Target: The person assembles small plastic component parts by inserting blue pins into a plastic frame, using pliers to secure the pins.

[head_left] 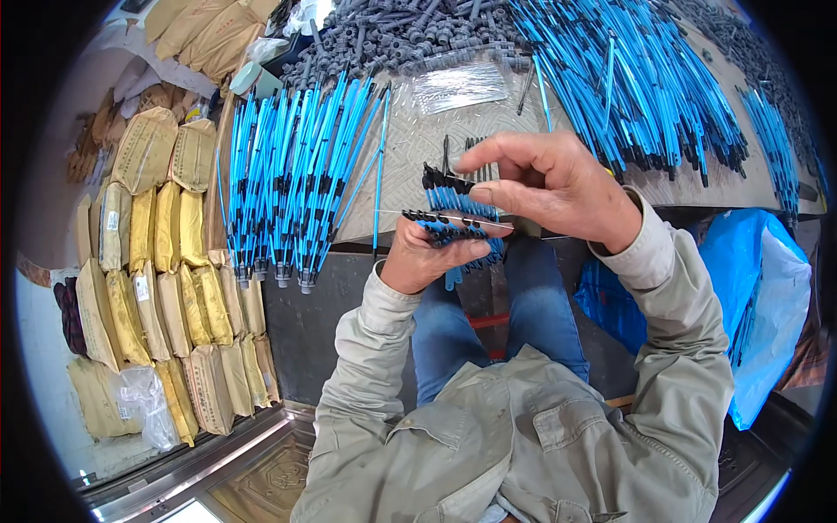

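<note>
In front of my lap, my left hand (432, 257) is closed round a bundle of slim blue rods (449, 234) with black ends. A thin straight metal wire (392, 212) lies across the row of black ends and sticks out past both sides. Just above and to the right, my right hand (554, 187) has its thumb and forefinger apart, close to more black tips (440, 178) on blue shafts. Whether those fingertips touch the tips is hard to tell. Thin dark stems stand up behind the forefinger. The bundle's lower part is partly hidden by my left hand.
Blue rods with black parts lean at the table's (410, 139) left edge (292, 174); a bigger heap (636, 87) lies right. At the back are dark grey plastic pieces (410, 44) and a pack of thin wires (458, 85). Brown packets (157, 227) stack left; a blue bag (750, 288) stands right.
</note>
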`<move>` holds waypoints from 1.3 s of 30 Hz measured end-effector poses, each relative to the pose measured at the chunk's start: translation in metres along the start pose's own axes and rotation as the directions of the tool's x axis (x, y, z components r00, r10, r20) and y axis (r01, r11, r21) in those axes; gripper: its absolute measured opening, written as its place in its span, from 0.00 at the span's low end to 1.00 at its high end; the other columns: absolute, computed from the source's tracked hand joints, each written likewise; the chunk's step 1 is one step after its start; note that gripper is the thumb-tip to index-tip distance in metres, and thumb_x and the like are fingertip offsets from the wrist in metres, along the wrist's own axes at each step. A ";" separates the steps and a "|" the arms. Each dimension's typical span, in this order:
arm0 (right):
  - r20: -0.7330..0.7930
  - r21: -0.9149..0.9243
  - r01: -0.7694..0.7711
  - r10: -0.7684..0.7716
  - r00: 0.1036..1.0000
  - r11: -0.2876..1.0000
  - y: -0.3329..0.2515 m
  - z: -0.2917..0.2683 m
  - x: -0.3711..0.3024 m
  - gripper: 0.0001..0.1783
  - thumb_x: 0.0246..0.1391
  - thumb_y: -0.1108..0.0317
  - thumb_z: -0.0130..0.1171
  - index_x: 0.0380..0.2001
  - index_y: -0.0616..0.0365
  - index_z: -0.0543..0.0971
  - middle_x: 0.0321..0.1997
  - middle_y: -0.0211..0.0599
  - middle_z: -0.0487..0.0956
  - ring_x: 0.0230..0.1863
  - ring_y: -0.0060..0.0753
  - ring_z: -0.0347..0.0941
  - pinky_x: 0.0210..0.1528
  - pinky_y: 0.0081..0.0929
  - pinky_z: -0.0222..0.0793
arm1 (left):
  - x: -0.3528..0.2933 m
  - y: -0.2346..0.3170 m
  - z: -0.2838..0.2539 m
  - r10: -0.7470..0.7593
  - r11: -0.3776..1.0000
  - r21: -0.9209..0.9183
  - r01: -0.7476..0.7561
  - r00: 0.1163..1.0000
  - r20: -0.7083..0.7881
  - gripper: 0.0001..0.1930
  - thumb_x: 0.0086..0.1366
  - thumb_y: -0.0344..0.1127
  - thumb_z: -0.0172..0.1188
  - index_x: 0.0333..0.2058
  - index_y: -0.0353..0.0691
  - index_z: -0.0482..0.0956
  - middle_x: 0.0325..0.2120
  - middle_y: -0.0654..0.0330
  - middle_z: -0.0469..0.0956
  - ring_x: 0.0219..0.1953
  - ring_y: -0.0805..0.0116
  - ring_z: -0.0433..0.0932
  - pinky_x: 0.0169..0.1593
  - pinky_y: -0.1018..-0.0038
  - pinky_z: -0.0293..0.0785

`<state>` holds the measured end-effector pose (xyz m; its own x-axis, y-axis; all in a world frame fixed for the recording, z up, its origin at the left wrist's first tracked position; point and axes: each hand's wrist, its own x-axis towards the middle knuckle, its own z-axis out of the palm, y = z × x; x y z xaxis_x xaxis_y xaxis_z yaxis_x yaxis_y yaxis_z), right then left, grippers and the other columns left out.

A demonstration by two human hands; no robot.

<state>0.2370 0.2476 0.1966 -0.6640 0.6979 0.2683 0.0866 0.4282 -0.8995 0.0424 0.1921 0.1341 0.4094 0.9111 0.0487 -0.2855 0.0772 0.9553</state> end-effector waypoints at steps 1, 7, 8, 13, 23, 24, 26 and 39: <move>-0.028 -0.044 0.000 -0.001 1.000 0.999 -0.001 0.001 0.000 0.12 0.52 0.74 0.56 0.42 0.62 0.75 0.16 0.23 0.70 0.18 0.09 0.63 0.19 0.13 0.55 | 0.000 0.000 0.001 0.003 1.000 0.000 -0.003 1.000 -0.002 0.14 0.53 0.23 0.62 0.40 0.30 0.75 0.35 0.52 0.79 0.42 0.63 0.77 0.47 0.69 0.73; -0.051 -0.077 0.014 -0.017 0.999 0.997 0.000 0.007 0.001 0.12 0.51 0.75 0.55 0.42 0.62 0.76 0.15 0.26 0.70 0.17 0.11 0.64 0.18 0.14 0.56 | -0.001 -0.001 0.001 0.057 0.998 0.009 -0.057 0.998 -0.007 0.14 0.53 0.23 0.62 0.40 0.32 0.75 0.35 0.53 0.79 0.42 0.65 0.77 0.47 0.70 0.73; -0.048 -0.074 0.002 -0.006 0.999 0.997 0.003 0.009 0.001 0.13 0.51 0.76 0.55 0.42 0.62 0.76 0.16 0.27 0.71 0.17 0.12 0.65 0.18 0.15 0.56 | -0.002 -0.001 0.001 0.073 0.997 0.006 -0.073 0.997 -0.005 0.14 0.53 0.23 0.62 0.41 0.32 0.75 0.36 0.53 0.79 0.42 0.65 0.77 0.46 0.71 0.73; -0.074 -0.093 0.097 -0.104 0.992 0.991 0.008 0.014 0.001 0.13 0.52 0.77 0.53 0.42 0.63 0.75 0.19 0.33 0.74 0.18 0.15 0.69 0.19 0.18 0.59 | -0.002 0.003 0.004 0.077 0.995 0.065 -0.074 0.996 -0.046 0.15 0.54 0.22 0.61 0.42 0.34 0.75 0.36 0.54 0.79 0.43 0.64 0.77 0.46 0.71 0.73; -0.054 -0.116 0.098 -0.105 0.993 0.988 -0.001 0.012 0.004 0.11 0.50 0.77 0.54 0.39 0.65 0.76 0.21 0.37 0.75 0.18 0.19 0.68 0.19 0.19 0.60 | -0.004 -0.008 -0.003 0.094 0.995 0.033 -0.095 0.995 0.026 0.16 0.54 0.20 0.60 0.43 0.36 0.74 0.39 0.56 0.77 0.45 0.60 0.76 0.47 0.68 0.73; -0.028 -0.085 0.032 -0.034 0.999 0.996 -0.003 0.010 0.005 0.11 0.50 0.77 0.54 0.39 0.66 0.76 0.21 0.37 0.74 0.18 0.19 0.68 0.19 0.19 0.60 | -0.004 -0.008 -0.004 0.096 0.995 0.021 -0.097 0.995 0.029 0.16 0.54 0.20 0.60 0.42 0.36 0.74 0.39 0.56 0.76 0.45 0.59 0.76 0.47 0.67 0.73; -0.001 -0.053 -0.039 0.039 0.999 0.998 -0.004 0.007 0.006 0.11 0.49 0.77 0.54 0.38 0.66 0.76 0.21 0.37 0.74 0.18 0.19 0.68 0.19 0.19 0.59 | -0.005 -0.007 -0.004 0.089 0.995 0.035 -0.090 0.996 0.029 0.16 0.54 0.19 0.60 0.42 0.36 0.74 0.39 0.56 0.76 0.45 0.58 0.76 0.47 0.67 0.73; 0.045 -0.240 0.237 -0.234 0.971 0.941 -0.002 0.002 0.022 0.10 0.44 0.75 0.59 0.33 0.63 0.76 0.20 0.35 0.72 0.16 0.25 0.67 0.17 0.23 0.58 | -0.003 -0.001 0.001 0.065 0.997 0.034 -0.065 0.998 0.017 0.18 0.53 0.22 0.61 0.45 0.33 0.73 0.36 0.54 0.78 0.45 0.63 0.76 0.49 0.69 0.72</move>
<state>0.2211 0.2610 0.2036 -0.6984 0.5522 0.4553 0.1022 0.7066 -0.7002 0.0421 0.1889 0.1335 0.4043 0.9073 0.1153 -0.2822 0.0038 0.9594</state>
